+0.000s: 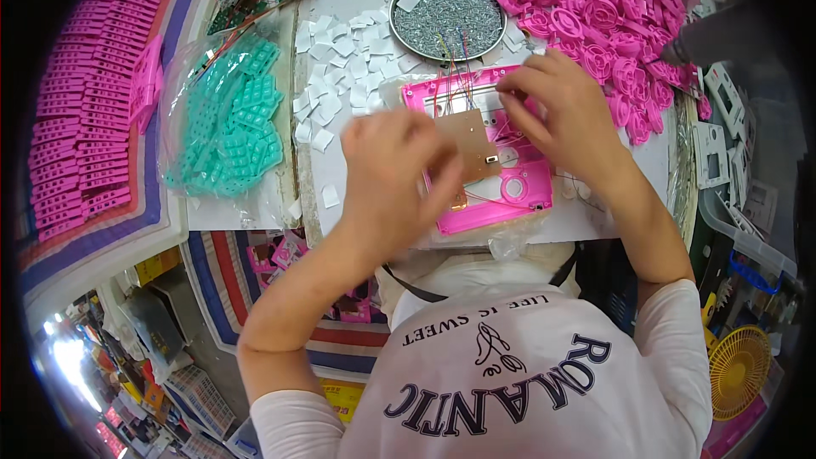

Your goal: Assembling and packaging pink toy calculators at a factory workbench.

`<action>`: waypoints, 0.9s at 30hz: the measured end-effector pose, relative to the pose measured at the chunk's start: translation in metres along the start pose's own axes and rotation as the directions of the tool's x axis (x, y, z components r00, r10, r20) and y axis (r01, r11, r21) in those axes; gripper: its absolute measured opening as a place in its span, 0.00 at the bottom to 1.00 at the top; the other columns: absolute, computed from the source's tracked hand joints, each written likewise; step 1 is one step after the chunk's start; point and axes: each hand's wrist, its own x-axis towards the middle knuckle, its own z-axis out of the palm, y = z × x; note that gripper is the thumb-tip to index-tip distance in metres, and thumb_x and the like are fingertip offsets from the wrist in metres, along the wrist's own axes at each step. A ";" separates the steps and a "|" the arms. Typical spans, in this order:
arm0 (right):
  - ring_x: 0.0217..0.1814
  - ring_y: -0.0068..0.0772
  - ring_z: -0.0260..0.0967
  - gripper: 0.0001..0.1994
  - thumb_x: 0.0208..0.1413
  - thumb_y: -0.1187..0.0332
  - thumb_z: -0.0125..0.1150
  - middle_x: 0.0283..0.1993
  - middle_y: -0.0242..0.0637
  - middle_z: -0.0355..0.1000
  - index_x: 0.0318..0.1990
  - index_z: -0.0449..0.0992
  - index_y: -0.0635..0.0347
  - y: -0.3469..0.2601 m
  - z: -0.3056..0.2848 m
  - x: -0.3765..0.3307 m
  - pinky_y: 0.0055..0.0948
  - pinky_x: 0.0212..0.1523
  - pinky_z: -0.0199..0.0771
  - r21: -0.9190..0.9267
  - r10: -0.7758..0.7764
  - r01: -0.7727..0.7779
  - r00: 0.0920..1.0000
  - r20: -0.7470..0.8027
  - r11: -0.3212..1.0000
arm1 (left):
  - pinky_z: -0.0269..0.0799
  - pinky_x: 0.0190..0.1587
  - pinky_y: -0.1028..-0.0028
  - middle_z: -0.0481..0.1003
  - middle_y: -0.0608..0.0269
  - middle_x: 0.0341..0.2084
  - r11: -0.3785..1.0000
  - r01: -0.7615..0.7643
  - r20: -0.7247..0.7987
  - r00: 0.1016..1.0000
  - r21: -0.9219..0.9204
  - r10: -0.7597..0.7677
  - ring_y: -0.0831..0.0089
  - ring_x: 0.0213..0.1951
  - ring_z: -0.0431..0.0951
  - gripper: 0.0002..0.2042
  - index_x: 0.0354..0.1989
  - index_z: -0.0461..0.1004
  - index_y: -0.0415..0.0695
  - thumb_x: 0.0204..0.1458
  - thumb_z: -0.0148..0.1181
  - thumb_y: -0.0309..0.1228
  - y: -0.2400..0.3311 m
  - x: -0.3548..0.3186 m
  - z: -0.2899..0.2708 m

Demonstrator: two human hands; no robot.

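Our left hand (406, 172) blurs, half-curled; right hand (557, 110) arches, half-open; we can't tell their hold. Brown circuit board (467, 143) between, over pink casing (533, 175).

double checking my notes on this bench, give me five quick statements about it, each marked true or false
1. The brown circuit board lies over the pink casing. True.
2. The turquoise keypads lie loose, outside any bag. False: the turquoise keypads are in a clear plastic bag.
3. The round dish holds many small metal parts. True.
4. The large heap of pink ring-shaped parts is left of the round dish. False: this heap of pink ring-shaped parts is right of it.
5. The left hand looks more blurred than the right hand. True.
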 end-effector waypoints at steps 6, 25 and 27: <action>0.37 0.46 0.70 0.06 0.48 0.67 0.67 0.30 0.38 0.74 0.29 0.80 0.59 0.001 0.009 0.008 0.45 0.39 0.72 -0.064 0.017 -0.012 0.997 0.076 0.998 | 0.57 0.51 0.57 0.73 0.64 0.36 0.935 0.028 -0.242 0.968 0.352 0.063 0.61 0.44 0.71 0.11 0.33 0.76 0.47 0.43 0.70 0.34 -0.006 0.058 0.025; 0.31 0.44 0.74 0.09 0.49 0.63 0.64 0.25 0.38 0.76 0.27 0.78 0.61 -0.012 0.041 0.011 0.45 0.38 0.68 0.217 0.343 -0.323 0.937 -0.063 0.921 | 0.66 0.47 0.58 0.74 0.56 0.38 0.981 0.188 -0.320 0.927 -0.052 -0.195 0.58 0.43 0.76 0.15 0.43 0.73 0.42 0.47 0.66 0.31 -0.036 0.050 0.041; 0.32 0.44 0.74 0.10 0.50 0.63 0.64 0.24 0.38 0.76 0.27 0.78 0.61 -0.011 0.040 0.009 0.45 0.38 0.68 0.201 0.347 -0.329 0.936 -0.060 0.923 | 0.70 0.45 0.58 0.75 0.52 0.38 0.994 0.105 -0.342 0.935 0.006 -0.097 0.56 0.41 0.77 0.16 0.45 0.74 0.40 0.48 0.66 0.32 -0.035 0.052 0.039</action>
